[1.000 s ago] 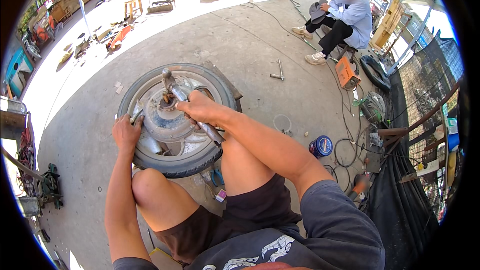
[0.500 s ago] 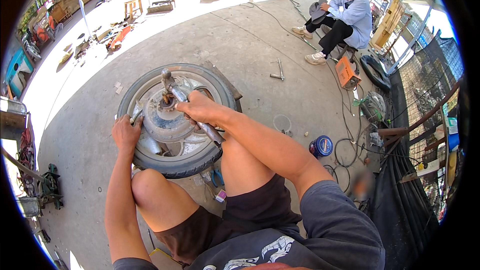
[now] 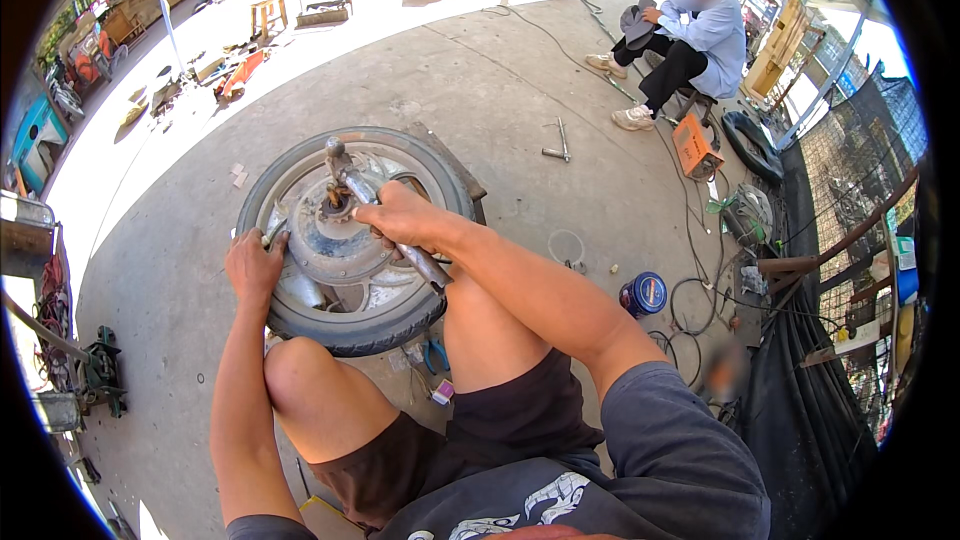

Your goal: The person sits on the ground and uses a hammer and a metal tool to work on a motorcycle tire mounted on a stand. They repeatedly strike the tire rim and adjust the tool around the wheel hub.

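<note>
A spoked wheel with a black tyre (image 3: 357, 340) lies flat in front of my knees, its broad grey hub (image 3: 312, 228) facing up. My right hand (image 3: 402, 216) is closed round the metal tube handle of a hammer (image 3: 430, 268). The hammer's rounded head points away from me, over the far side of the hub near the axle (image 3: 335, 202). At the wheel's left side, my left hand (image 3: 257, 258) is closed on a short, thin metal rod (image 3: 275, 232) that shows beside the thumb; its fingers are mostly hidden.
A block (image 3: 462, 175) shows under the wheel's right side. On the concrete lie an L-shaped wrench (image 3: 560, 143), a blue tub (image 3: 642, 294) and black cables (image 3: 690, 230). A seated person (image 3: 700, 40) is at the far right, near an orange box (image 3: 696, 147). A vise (image 3: 100, 370) stands left.
Both hands, the hammer and the wheel stay practically where they were. The view has shifted very slightly.
</note>
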`<state>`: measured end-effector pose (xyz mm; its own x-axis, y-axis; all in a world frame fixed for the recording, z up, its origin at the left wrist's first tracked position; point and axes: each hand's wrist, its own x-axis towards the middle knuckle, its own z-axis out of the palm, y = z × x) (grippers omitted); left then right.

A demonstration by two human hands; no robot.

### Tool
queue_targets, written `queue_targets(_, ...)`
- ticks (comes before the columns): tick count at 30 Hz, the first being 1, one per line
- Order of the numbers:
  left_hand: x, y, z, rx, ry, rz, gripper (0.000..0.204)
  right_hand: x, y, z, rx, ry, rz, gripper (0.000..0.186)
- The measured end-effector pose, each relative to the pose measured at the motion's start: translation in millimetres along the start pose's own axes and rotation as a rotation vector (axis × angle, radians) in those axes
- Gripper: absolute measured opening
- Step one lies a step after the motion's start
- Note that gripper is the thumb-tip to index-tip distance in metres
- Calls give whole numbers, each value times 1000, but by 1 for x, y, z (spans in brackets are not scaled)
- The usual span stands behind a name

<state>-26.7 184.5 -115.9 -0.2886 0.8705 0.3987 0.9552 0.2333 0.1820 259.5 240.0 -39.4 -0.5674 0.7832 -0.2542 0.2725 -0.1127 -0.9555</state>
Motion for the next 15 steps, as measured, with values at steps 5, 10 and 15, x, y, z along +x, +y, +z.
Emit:
queue_targets(5,1,1,0,1,0,-2,41,2,2,0,-3,9,-13,33)
queue_targets(10,1,-1,1,9,-16,-12,41,0,0,1,-1,6,-6,33)
queue_targets(15,1,-3,3,10,-30,-20,41,0,-1,1,-14,1,2,34)
